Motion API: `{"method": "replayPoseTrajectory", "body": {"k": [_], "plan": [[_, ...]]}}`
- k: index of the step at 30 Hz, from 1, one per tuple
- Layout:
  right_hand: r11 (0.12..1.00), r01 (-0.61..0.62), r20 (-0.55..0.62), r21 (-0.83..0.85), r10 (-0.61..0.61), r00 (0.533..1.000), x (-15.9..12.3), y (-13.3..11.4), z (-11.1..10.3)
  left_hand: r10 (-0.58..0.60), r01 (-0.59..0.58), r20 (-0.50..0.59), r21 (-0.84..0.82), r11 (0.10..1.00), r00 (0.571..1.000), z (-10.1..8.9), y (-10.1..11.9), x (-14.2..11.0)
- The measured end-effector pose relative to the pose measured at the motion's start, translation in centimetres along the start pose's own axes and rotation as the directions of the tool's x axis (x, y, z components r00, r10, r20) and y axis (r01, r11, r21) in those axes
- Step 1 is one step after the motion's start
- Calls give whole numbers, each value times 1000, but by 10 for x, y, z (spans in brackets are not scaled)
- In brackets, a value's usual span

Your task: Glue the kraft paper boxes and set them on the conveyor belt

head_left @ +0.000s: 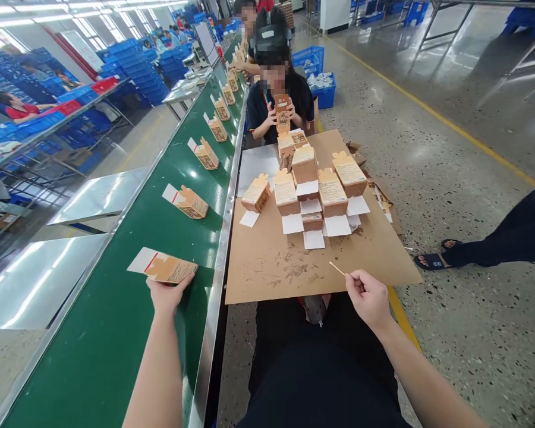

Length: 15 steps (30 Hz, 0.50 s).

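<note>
Over the green conveyor belt, my left hand [170, 295] grips the near end of a brown-and-white carton [172, 267] whose white flap with a red strip stands open to the left. My right hand [369, 297] pinches a cotton swab [337, 268] above the near edge of a cardboard sheet [258, 273]. Dark smudges mark the sheet left of the swab. Farther back on it, several open cartons [332, 193] are piled up with their white flaps hanging toward me. One carton [256, 194] sits apart on the left of the pile.
More cartons [191, 202] stand in a row along the green conveyor belt [116, 309], which has a metal rail [220, 261]. Across the sheet a co-worker [279, 107] holds up a carton. Blue crates [323, 95] stand behind. Another person's leg [494, 238] is at right.
</note>
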State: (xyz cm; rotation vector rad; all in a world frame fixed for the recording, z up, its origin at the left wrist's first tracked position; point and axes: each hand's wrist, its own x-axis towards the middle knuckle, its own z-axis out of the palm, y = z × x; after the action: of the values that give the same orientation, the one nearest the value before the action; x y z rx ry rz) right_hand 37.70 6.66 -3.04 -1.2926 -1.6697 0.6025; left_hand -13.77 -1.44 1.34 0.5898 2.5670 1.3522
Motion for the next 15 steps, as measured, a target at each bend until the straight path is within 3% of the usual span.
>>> {"method": "replayPoseTrajectory", "body": {"k": [2,4,6,8,9,11,15], "plan": [[1000,-24,-6,-6,24,1000,-2,1,-7,-26,26,4,-75,997,1000,1,-7,-15],[998,-56,-29,-28,56,998,-8,0,-19,55,-73,-167,-100,992,984,3,-14,-38],[993,-99,-63,-59,95,994,-15,0,-32,220,-272,-378,-89,958,899,9,-18,-56],[987,-139,-97,-80,131,987,-21,-2,-42,403,-494,-427,-123,861,809,23,-9,-63],[984,-155,-111,-83,146,983,-23,-4,-45,475,-569,-395,-162,806,786,34,3,-60],[982,-170,-124,-80,159,979,-24,-7,-48,558,-615,-267,-252,747,786,63,38,-44],[988,-144,-120,-63,136,983,-22,-17,-44,485,-451,64,-280,847,872,132,129,6]]}}
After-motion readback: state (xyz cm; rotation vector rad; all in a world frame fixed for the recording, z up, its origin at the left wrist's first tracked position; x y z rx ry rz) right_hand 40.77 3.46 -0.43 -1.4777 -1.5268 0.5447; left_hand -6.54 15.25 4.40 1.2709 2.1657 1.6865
